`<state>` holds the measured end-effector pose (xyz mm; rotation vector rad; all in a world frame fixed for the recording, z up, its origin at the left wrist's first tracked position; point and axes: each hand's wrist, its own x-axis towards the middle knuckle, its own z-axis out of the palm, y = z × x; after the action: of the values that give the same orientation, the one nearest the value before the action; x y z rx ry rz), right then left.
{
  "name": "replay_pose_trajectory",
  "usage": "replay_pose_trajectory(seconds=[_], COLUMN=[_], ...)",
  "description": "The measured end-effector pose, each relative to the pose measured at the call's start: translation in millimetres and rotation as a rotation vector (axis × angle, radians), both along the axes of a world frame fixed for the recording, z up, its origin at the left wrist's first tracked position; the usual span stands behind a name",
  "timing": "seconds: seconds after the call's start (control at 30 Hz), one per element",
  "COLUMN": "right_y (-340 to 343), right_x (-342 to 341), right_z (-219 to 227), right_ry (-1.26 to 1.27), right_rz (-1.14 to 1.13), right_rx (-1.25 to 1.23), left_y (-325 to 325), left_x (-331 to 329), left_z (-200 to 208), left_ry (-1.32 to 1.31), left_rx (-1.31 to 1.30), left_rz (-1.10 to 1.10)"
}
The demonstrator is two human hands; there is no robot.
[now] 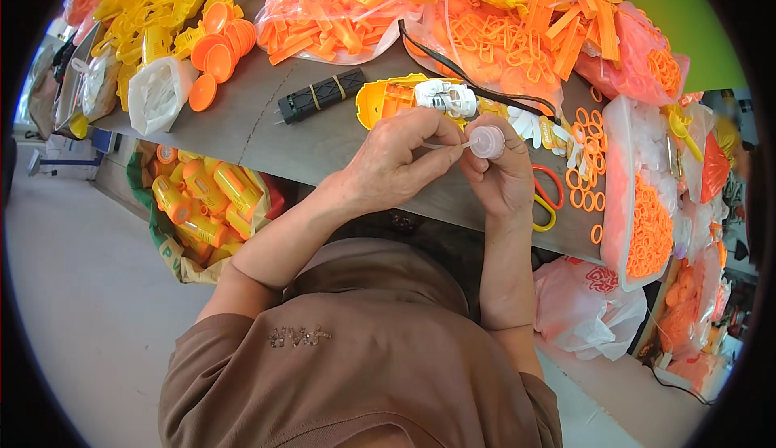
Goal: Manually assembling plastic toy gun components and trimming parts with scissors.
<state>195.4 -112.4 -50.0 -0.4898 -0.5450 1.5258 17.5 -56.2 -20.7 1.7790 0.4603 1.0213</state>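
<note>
Above the table's near edge, my right hand is closed on a small round translucent cap, its round face turned up. My left hand pinches a thin whitish tube, whose tip meets the middle of the cap. How far the tube goes in cannot be made out. Just beyond my hands lies a yellow plastic shell with an orange piece and a white mechanism in it. Red-and-yellow-handled scissors rest beside my right wrist.
A black ridged bar and orange scoops lie left. Bags of orange parts line the back. Loose orange rings and a white bin stand right. A sack of yellow-orange bottles sits below the table's left side.
</note>
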Motion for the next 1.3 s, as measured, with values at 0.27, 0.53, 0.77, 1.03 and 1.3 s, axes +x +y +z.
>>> replay_pose_trajectory(seconds=[0.27,0.53,0.77,1.03,1.3], right_y=[-5.9,-16.1,-14.1,-11.2,-12.2], right_x=[-6.4,-5.3,1.3,9.9,-2.6], right_z=[19.8,38.7,55.0,63.4,59.1], right_ry=[-0.46,-0.619,-0.849,-0.807,-0.883], right_rz=[-0.197,-0.144,-0.099,0.028,-0.106], right_rx=[-0.009,0.04,-0.015,-0.048,0.05], left_y=[-4.1,-2.7,-2.3,-4.2,-4.3], left_x=[3.0,7.9,7.1,9.9,11.3], left_z=[3.3,-5.3,-2.3,-6.0,-11.5], left_ry=[0.007,-0.064,-0.008,-0.08,-0.105], left_rx=[-0.083,-0.147,-0.076,-0.186,-0.167], left_rz=[0.024,0.069,0.052,0.01,0.041])
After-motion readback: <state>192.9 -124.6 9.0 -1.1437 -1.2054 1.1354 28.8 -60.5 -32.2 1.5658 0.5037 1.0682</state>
